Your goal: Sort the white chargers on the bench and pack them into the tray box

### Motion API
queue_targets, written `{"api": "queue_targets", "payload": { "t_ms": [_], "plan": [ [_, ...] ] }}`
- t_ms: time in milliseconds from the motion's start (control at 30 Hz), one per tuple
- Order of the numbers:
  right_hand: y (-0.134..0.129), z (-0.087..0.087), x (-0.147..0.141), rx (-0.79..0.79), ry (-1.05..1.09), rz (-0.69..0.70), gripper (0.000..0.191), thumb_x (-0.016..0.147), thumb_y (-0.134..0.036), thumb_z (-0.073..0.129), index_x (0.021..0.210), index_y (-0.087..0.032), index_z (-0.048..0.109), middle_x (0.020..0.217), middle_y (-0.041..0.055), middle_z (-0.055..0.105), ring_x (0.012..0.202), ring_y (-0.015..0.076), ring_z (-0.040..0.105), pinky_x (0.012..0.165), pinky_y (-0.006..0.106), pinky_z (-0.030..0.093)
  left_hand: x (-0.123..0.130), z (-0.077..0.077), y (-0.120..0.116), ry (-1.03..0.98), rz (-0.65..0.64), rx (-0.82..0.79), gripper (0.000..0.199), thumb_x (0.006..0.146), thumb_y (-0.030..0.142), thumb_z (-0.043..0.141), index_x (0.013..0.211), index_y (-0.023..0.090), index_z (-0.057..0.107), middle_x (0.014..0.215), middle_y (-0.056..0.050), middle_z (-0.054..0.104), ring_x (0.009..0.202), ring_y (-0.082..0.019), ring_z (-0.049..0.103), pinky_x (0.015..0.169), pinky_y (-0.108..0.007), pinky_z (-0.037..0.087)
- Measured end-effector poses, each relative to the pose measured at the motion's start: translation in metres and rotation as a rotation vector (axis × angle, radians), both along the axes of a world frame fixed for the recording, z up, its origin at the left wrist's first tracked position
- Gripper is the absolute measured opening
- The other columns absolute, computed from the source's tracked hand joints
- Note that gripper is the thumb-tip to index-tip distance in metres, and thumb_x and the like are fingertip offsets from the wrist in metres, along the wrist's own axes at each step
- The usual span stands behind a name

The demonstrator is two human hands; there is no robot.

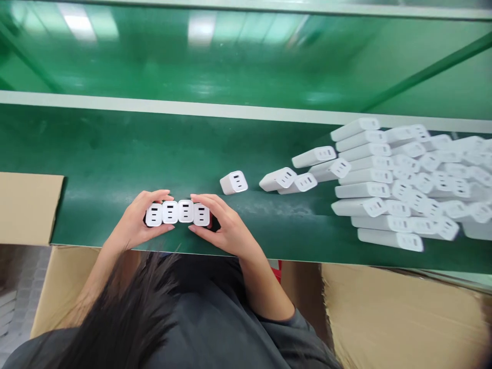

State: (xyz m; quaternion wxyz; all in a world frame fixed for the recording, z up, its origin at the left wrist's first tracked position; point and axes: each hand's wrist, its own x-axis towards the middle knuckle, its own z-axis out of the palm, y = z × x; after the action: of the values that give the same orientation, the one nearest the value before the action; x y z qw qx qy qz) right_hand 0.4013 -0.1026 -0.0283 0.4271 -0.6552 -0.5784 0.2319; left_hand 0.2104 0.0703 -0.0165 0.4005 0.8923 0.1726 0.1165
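Several white USB charger blocks (169,212) stand upright side by side in a short row, their port faces turned up. My left hand (132,221) curls around the left end of the row, thumb on the near side and fingers on the far side. Around the right end, my right hand (229,228) grips in the same way. Just beyond the right hand, a single charger (234,182) stands apart, slightly tilted in view. The hands hide the outer sides of the end blocks.
Many more white chargers (378,190) crowd the right side of the green work surface (161,148), a few straggling toward the middle. A pale rail (192,109) runs along the far edge. Cardboard (28,207) lies at the left; a cardboard box (400,312) is below right.
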Motion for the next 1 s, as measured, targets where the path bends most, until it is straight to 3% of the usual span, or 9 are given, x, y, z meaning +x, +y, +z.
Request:
{"api": "queue_targets", "payload": {
  "t_ms": [167,267,367,467,533,600,767,867,1000],
  "plan": [
    [-0.007,0.005,0.003,-0.019,-0.078,-0.059,0.051,0.094,-0.032,0.062,0.142,-0.029,0.047,0.126,0.0070,0.063,0.096,0.0179,0.067,0.075,0.029,0.059,-0.004,-0.005,0.002,-0.001,0.009,-0.028,0.064,0.084,0.038,0.075,0.139,0.030,0.043,0.125,-0.005,0.065,0.112,-0.022,0.061,0.095,-0.036,0.048],
    [-0.024,0.008,0.010,-0.032,-0.134,-0.128,0.045,0.095,-0.030,0.060,0.139,-0.029,0.051,0.125,0.0068,0.064,0.099,0.0182,0.067,0.078,0.030,0.059,-0.005,-0.006,0.001,0.014,0.018,-0.046,0.064,0.085,0.039,0.074,0.139,0.030,0.042,0.125,-0.006,0.065,0.111,-0.023,0.062,0.094,-0.037,0.048],
    [-0.047,0.011,0.022,-0.049,-0.208,-0.260,0.041,0.095,-0.030,0.060,0.135,-0.028,0.055,0.125,0.0078,0.064,0.106,0.0204,0.067,0.081,0.031,0.058,-0.005,-0.007,0.001,0.015,0.016,-0.039,0.063,0.086,0.038,0.074,0.140,0.031,0.042,0.125,-0.006,0.065,0.108,-0.022,0.063,0.092,-0.036,0.048],
    [-0.065,0.014,0.033,-0.052,-0.371,-0.446,0.044,0.092,-0.036,0.065,0.135,-0.028,0.056,0.128,0.0089,0.064,0.107,0.0227,0.067,0.073,0.031,0.058,-0.003,-0.006,0.000,-0.002,0.021,-0.007,0.062,0.085,0.038,0.074,0.139,0.031,0.043,0.124,-0.005,0.065,0.110,-0.022,0.062,0.092,-0.036,0.048],
    [-0.066,0.018,0.038,-0.014,-0.514,-0.554,0.047,0.090,-0.037,0.068,0.135,-0.028,0.056,0.129,0.0095,0.065,0.103,0.0232,0.068,0.069,0.031,0.057,-0.003,-0.005,0.000,-0.002,0.018,0.010,0.062,0.085,0.037,0.074,0.139,0.031,0.043,0.124,-0.005,0.066,0.111,-0.022,0.062,0.092,-0.036,0.048],
    [-0.059,0.023,0.040,0.031,-0.663,-0.596,0.044,0.091,-0.035,0.066,0.134,-0.027,0.058,0.126,0.0095,0.066,0.099,0.0231,0.068,0.076,0.033,0.055,-0.003,-0.005,0.001,0.005,0.010,0.011,0.062,0.085,0.037,0.074,0.139,0.031,0.043,0.124,-0.005,0.066,0.111,-0.022,0.061,0.092,-0.035,0.049],
    [-0.024,0.034,0.036,-0.087,-0.852,-0.451,0.035,0.098,-0.024,0.052,0.132,-0.023,0.061,0.134,0.0114,0.064,0.108,0.0276,0.062,0.093,0.045,0.044,-0.003,-0.005,0.001,-0.004,0.014,-0.032,0.065,0.085,0.039,0.075,0.140,0.029,0.042,0.125,-0.006,0.066,0.112,-0.023,0.061,0.092,-0.036,0.048],
    [-0.014,0.033,0.025,-0.079,-0.752,-0.300,0.034,0.099,-0.017,0.047,0.130,-0.019,0.062,0.124,0.0125,0.067,0.102,0.0244,0.062,0.089,0.042,0.048,-0.002,-0.004,0.000,-0.022,0.002,-0.023,0.062,0.085,0.039,0.074,0.138,0.028,0.044,0.124,-0.007,0.066,0.111,-0.023,0.061,0.092,-0.038,0.048],
    [-0.015,0.020,0.004,0.033,-0.461,-0.124,0.032,0.099,-0.018,0.050,0.128,-0.024,0.061,0.109,0.0095,0.064,0.095,0.0196,0.061,0.082,0.036,0.055,0.000,0.000,-0.001,-0.018,-0.009,0.021,0.054,0.086,0.038,0.072,0.133,0.027,0.049,0.121,-0.006,0.067,0.103,-0.022,0.062,0.089,-0.037,0.049]
  ]
}}
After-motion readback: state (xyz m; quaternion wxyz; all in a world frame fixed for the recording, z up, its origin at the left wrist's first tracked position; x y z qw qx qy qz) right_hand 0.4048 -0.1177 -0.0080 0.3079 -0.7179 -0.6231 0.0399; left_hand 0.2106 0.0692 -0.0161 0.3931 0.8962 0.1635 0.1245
